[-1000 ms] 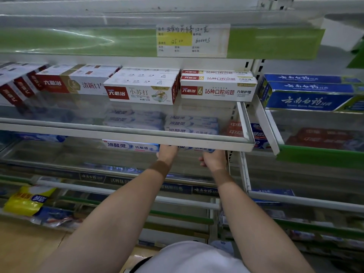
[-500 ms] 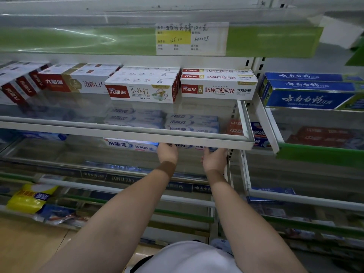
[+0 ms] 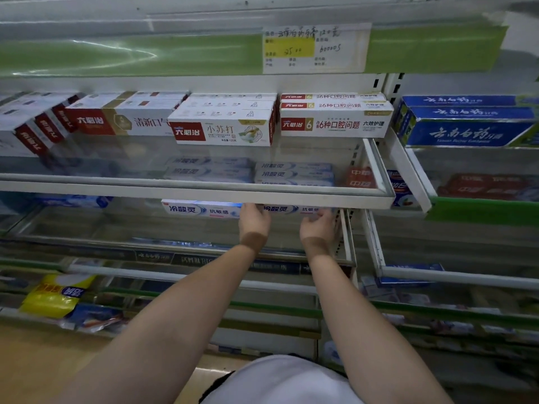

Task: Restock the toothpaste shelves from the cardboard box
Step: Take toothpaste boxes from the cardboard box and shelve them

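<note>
Left hand (image 3: 254, 221) fingers hidden under shelf rail (image 3: 204, 192); right hand (image 3: 318, 228) blurred.

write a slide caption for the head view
Both hands reach under the glass shelf to white-and-blue toothpaste boxes.

The upper shelf's rail (image 3: 204, 196) overhangs the boxes (image 3: 201, 209), leaving a low gap.

both hands (image 3: 254, 220) touch toothpaste box (image 3: 294, 210)
</note>
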`<state>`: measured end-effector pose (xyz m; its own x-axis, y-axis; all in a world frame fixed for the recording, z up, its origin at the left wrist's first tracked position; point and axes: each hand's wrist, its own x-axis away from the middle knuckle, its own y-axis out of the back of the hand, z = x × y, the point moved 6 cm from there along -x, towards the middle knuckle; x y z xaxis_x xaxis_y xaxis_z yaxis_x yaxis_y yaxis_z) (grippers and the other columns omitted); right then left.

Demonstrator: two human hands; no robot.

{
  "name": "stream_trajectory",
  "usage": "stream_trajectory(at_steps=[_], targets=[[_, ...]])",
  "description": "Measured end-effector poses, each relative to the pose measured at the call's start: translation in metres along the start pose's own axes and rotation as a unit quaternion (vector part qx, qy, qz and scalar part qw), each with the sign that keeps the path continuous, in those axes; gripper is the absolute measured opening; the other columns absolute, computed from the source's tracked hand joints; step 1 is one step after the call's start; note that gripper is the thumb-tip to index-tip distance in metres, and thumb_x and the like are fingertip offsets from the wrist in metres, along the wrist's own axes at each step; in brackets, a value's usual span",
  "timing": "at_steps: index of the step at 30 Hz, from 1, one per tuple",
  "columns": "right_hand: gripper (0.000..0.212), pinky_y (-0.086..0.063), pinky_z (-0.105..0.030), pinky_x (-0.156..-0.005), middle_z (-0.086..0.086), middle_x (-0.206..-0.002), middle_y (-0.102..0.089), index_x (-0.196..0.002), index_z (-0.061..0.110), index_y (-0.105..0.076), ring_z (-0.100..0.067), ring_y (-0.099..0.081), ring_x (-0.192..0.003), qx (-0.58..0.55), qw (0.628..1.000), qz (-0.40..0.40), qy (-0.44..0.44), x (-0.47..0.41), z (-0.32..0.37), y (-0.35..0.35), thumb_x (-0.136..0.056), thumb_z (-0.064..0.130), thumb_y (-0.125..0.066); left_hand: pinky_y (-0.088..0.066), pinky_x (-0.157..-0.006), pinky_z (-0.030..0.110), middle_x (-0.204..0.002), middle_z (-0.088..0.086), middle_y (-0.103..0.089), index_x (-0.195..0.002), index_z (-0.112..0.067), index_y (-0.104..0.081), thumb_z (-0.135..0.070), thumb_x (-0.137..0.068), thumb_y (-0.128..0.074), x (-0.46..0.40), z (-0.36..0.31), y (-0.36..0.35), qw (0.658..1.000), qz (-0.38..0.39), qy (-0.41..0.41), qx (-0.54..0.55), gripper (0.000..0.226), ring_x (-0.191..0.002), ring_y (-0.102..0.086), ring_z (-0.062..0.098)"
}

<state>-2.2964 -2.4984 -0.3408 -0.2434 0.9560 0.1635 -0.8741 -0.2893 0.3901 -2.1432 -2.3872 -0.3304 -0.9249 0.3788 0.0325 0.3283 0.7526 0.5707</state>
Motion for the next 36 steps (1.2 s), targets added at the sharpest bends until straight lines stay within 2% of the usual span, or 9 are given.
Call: stream_trajectory(at_steps=[4,7,9,13,16,21,28,32,36], targets=[[0.039,-0.038,-0.025,-0.091,-0.007,-0.136,-0.056,-0.135,0.012,-0.055,-0.025,-0.055,-0.124,0.022,0.997,0.035,0.062,0.015,0.006,-0.014,-0.096,0.011,-0.059,-0.049,-0.073,0.033,-0.089,0.017,-0.070,-0.095,0.002,-0.070,-0.019,-0.101,-0.052,-0.021,0.004,0.021,0.993,0.066,-0.064,-0.081,0.027,-0.085,-0.065,0.031],[0.043,-0.033,-0.020,-0.093,-0.007,-0.142,-0.055,-0.139,0.010,-0.055,-0.025,-0.052,-0.128,0.038,0.996,0.043,0.070,0.021,0.009,-0.020,-0.096,0.009,-0.058,-0.050,-0.073,0.033,-0.088,0.016,-0.069,-0.095,0.001,-0.070,-0.015,-0.099,-0.054,-0.024,0.001,0.028,0.987,0.082,-0.112,-0.075,0.024,-0.083,-0.065,0.031],[0.046,-0.034,-0.023,-0.100,-0.007,-0.146,-0.051,-0.142,0.011,-0.052,-0.025,-0.049,-0.133,0.034,0.996,0.046,0.063,0.029,0.013,-0.030,-0.096,0.009,-0.058,-0.049,-0.074,0.032,-0.085,0.012,-0.066,-0.093,0.000,-0.069,-0.015,-0.100,-0.052,-0.018,0.000,0.032,0.985,0.095,-0.125,-0.073,0.023,-0.081,-0.063,0.028],[0.049,-0.036,-0.031,-0.109,-0.008,-0.148,-0.050,-0.144,0.010,-0.051,-0.029,-0.047,-0.136,0.033,0.998,0.026,0.052,0.036,0.019,-0.044,-0.095,0.009,-0.060,-0.046,-0.066,0.032,-0.071,0.004,-0.060,-0.074,-0.010,-0.062,-0.021,-0.099,-0.052,-0.021,0.010,0.040,0.982,0.100,-0.126,-0.097,0.028,-0.074,-0.063,0.026],[0.047,-0.037,-0.033,-0.107,-0.006,-0.145,-0.052,-0.142,0.014,-0.051,-0.027,-0.048,-0.134,0.009,0.998,0.037,0.041,0.046,0.022,-0.059,-0.096,0.011,-0.060,-0.043,-0.066,0.030,-0.069,-0.001,-0.057,-0.073,-0.015,-0.060,-0.025,-0.098,-0.054,-0.023,0.014,0.050,0.979,0.095,-0.136,-0.115,0.027,-0.069,-0.057,0.019],[0.036,-0.038,-0.029,-0.104,-0.007,-0.135,-0.059,-0.134,0.010,-0.058,-0.023,-0.053,-0.127,-0.011,0.996,0.065,0.058,0.072,0.035,-0.100,-0.097,0.009,-0.059,-0.042,-0.063,0.031,-0.061,0.004,-0.054,-0.061,-0.013,-0.050,-0.020,-0.097,-0.055,-0.035,0.037,0.075,0.991,0.083,-0.103,-0.024,0.036,-0.061,-0.052,0.020],[0.025,-0.039,-0.025,-0.091,-0.011,-0.123,-0.060,-0.122,0.009,-0.060,-0.022,-0.056,-0.111,-0.025,0.997,0.033,0.070,0.100,0.055,-0.149,-0.097,0.006,-0.058,-0.050,-0.078,0.038,-0.092,0.012,-0.059,-0.106,-0.004,-0.050,-0.010,-0.098,-0.052,-0.074,0.106,0.148,0.990,-0.051,0.016,0.129,0.010,-0.084,-0.058,0.027],[0.023,-0.039,-0.027,-0.099,-0.013,-0.126,-0.054,-0.119,0.007,-0.060,-0.022,-0.054,-0.110,-0.019,0.997,-0.011,0.074,0.107,0.056,-0.162,-0.096,0.005,-0.057,-0.056,-0.093,0.047,-0.121,0.014,-0.060,-0.144,-0.006,-0.031,-0.009,-0.096,-0.057,-0.094,0.140,0.165,0.963,-0.072,0.139,0.218,0.054,-0.102,-0.065,0.033],[0.019,-0.046,-0.039,-0.106,-0.012,-0.126,-0.055,-0.116,0.009,-0.060,-0.026,-0.057,-0.113,-0.001,0.996,-0.036,0.085,0.109,0.055,-0.162,-0.098,0.008,-0.055,-0.061,-0.082,0.050,-0.128,0.021,-0.059,-0.152,-0.013,-0.026,-0.005,-0.096,-0.058,-0.097,0.146,0.162,0.959,-0.029,0.154,0.237,0.066,-0.101,-0.069,0.037]])
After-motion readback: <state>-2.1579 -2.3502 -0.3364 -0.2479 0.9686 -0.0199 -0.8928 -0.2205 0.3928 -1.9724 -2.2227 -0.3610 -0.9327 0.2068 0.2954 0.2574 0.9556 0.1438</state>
